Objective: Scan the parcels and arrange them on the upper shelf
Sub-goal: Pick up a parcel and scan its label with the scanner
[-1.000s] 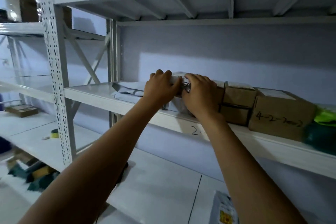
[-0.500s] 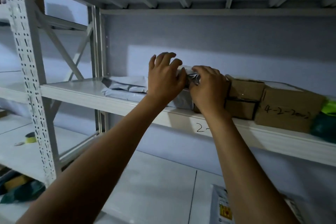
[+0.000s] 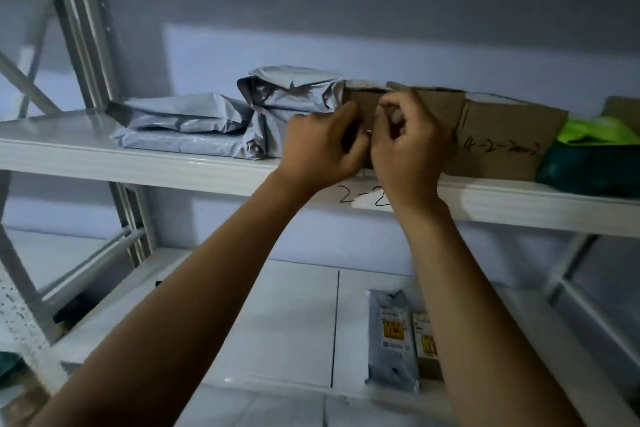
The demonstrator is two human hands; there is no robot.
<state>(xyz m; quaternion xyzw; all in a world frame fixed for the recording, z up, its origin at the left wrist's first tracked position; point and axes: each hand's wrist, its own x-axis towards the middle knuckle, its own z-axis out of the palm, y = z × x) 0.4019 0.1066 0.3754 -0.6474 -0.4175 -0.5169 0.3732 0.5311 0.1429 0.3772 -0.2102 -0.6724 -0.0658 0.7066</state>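
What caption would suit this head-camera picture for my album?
A left hand and right hand meet at a small cardboard box on the upper shelf, between grey bags and a bigger box.

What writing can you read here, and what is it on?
"2-2": handwritten on the upper shelf's front edge.
"4-2-20-2", roughly; the last digits are unclear: handwritten on the big box.
Yellow labels on two parcels on the lower shelf: too small to read.
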